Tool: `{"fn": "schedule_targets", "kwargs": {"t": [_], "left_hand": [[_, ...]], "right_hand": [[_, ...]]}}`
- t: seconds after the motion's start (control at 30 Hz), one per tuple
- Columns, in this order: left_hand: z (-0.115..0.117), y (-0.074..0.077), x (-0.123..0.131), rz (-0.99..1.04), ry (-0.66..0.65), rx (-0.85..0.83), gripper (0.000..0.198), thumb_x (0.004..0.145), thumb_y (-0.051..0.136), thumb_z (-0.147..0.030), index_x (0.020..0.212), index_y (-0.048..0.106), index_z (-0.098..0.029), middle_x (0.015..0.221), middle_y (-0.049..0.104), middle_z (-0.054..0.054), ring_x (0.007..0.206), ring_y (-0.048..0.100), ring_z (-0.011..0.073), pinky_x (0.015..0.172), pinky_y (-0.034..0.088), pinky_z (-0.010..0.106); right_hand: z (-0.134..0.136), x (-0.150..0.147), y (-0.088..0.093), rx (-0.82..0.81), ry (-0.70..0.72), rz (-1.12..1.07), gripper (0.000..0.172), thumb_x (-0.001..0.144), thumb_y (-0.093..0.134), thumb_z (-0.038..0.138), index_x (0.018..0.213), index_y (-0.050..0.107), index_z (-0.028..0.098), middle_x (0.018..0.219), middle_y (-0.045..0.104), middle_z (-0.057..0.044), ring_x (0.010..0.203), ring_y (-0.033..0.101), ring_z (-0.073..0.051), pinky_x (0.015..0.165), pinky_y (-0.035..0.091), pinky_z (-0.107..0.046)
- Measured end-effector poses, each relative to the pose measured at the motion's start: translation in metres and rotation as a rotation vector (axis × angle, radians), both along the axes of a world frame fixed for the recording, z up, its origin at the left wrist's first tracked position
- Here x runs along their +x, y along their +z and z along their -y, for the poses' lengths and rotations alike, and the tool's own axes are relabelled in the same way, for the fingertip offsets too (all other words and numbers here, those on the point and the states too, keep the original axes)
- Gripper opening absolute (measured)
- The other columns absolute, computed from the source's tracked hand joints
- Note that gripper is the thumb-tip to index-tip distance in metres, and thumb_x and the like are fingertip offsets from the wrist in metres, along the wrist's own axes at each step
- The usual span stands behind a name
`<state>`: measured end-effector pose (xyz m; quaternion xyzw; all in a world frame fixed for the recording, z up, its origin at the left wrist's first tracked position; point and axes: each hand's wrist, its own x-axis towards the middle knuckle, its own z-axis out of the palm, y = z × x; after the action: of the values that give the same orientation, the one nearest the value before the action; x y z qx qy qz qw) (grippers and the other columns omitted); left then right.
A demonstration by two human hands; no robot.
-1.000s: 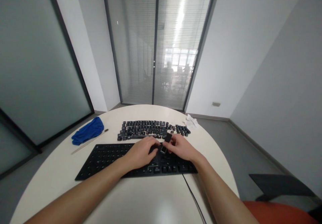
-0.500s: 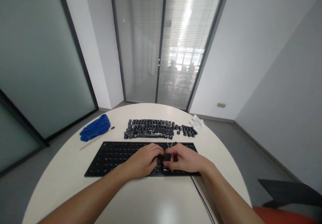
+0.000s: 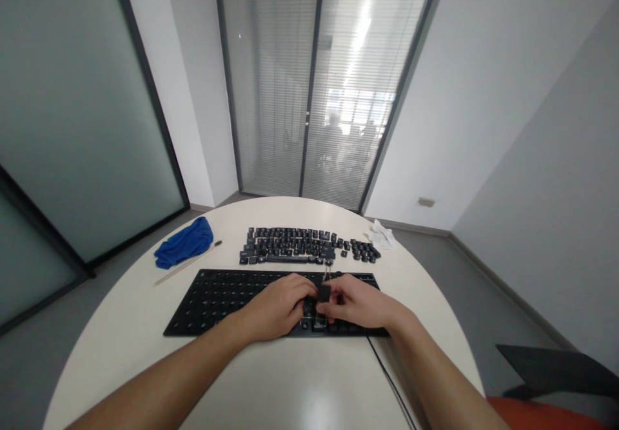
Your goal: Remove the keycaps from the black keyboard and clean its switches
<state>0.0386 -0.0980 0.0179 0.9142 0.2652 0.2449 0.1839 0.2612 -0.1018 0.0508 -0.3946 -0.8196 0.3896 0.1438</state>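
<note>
A black keyboard frame [image 3: 217, 301], stripped of most keycaps, lies across the round white table [image 3: 271, 385]. Both hands rest on its right half. My left hand [image 3: 278, 307] lies curled on the frame, fingers bent toward the right hand. My right hand [image 3: 358, 304] pinches a small black keycap puller [image 3: 324, 291] with wire prongs, held upright over the frame between the two hands. Beyond the frame, the removed black keycaps [image 3: 294, 248] lie in rows.
A blue cloth [image 3: 184, 243] and a thin wooden stick [image 3: 186, 263] lie at the table's far left. Crumpled white tissue [image 3: 382, 234] sits at the far right. The keyboard's cable [image 3: 387, 378] runs toward me. A chair [image 3: 556, 369] stands at lower right.
The puller came down from above the frame onto its right half, and both hands closed around it. The view shifted slightly.
</note>
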Motion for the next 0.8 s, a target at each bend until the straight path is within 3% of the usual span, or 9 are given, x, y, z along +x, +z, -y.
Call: {"fn": "schedule_targets", "kwargs": {"t": [0.2, 0.47, 0.67, 0.8], "left_hand": [[0.000, 0.001, 0.001, 0.005, 0.010, -0.034, 0.039, 0.080, 0.047, -0.001, 0.111, 0.061, -0.021, 0.116, 0.065, 0.005, 0.112, 0.056, 0.0204, 0.101, 0.045, 0.037], [0.000, 0.003, 0.001, 0.003, 0.037, -0.065, 0.039, 0.079, 0.045, 0.000, 0.107, 0.062, -0.022, 0.114, 0.066, 0.004, 0.111, 0.057, 0.0194, 0.102, 0.045, 0.036], [0.000, 0.002, 0.000, 0.026, 0.010, -0.055, 0.041, 0.079, 0.046, 0.000, 0.110, 0.061, -0.022, 0.116, 0.066, 0.004, 0.112, 0.056, 0.0196, 0.103, 0.044, 0.036], [0.002, 0.003, -0.001, 0.030, -0.032, -0.024, 0.041, 0.077, 0.050, -0.001, 0.111, 0.062, -0.022, 0.118, 0.065, 0.005, 0.114, 0.055, 0.0198, 0.104, 0.044, 0.036]], "right_hand": [[0.004, -0.002, 0.004, 0.070, 0.057, 0.060, 0.025, 0.085, 0.065, 0.036, 0.072, 0.066, 0.015, 0.058, 0.057, 0.003, 0.050, 0.046, -0.008, 0.046, 0.031, -0.019], [0.004, -0.001, 0.003, 0.208, 0.175, 0.006, 0.021, 0.083, 0.070, 0.037, 0.084, 0.078, 0.018, 0.080, 0.070, -0.003, 0.070, 0.061, -0.015, 0.064, 0.045, -0.024], [-0.002, 0.002, -0.002, 0.072, 0.128, -0.055, 0.025, 0.085, 0.068, 0.039, 0.094, 0.078, 0.018, 0.081, 0.073, -0.003, 0.067, 0.062, -0.015, 0.060, 0.045, -0.022], [-0.005, 0.003, -0.005, -0.015, 0.120, -0.098, 0.028, 0.082, 0.070, 0.043, 0.088, 0.079, 0.017, 0.079, 0.073, -0.002, 0.068, 0.062, -0.015, 0.061, 0.046, -0.022]]}}
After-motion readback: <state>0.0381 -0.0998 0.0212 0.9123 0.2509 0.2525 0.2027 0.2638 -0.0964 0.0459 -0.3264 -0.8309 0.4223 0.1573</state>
